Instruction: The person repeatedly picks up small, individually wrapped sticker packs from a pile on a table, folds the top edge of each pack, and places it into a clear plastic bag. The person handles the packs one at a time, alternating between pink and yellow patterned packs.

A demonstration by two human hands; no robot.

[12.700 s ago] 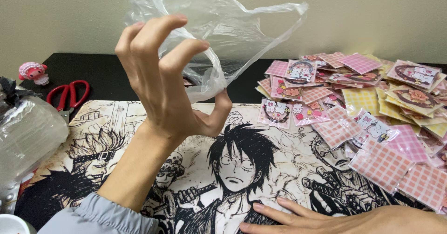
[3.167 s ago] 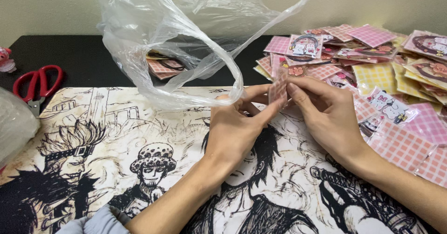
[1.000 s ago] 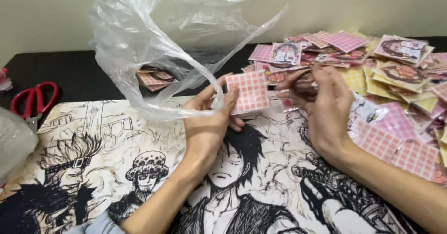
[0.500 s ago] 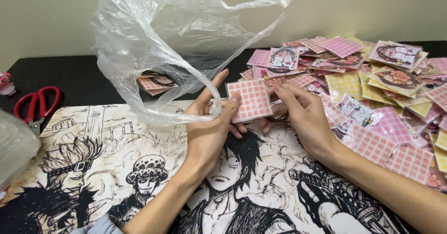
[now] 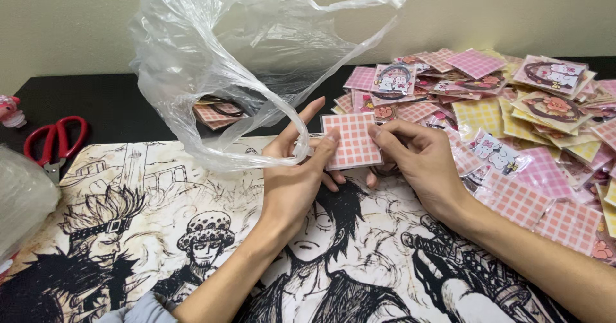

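Both hands, the left hand (image 5: pixel 292 182) and right hand (image 5: pixel 420 162), have barely moved, fingers still clamped on the flat pink checked card (image 5: pixel 350 140) above the drawn mat (image 5: pixel 160 233), beside the clear bag (image 5: pixel 224 60).

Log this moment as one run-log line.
left hand: holds pink packet, bag handle | right hand: pinches packet | pile: right | scissors: left

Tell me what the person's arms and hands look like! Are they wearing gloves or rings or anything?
No gloves and no rings that show. Both hands are bare: the left hand and the right hand. The fingernails are short and plain, with no polish. The left arm ends in a pushed-up light grey-blue sleeve near the elbow. The right forearm is bare as far as the picture shows, with no watch or bracelet.
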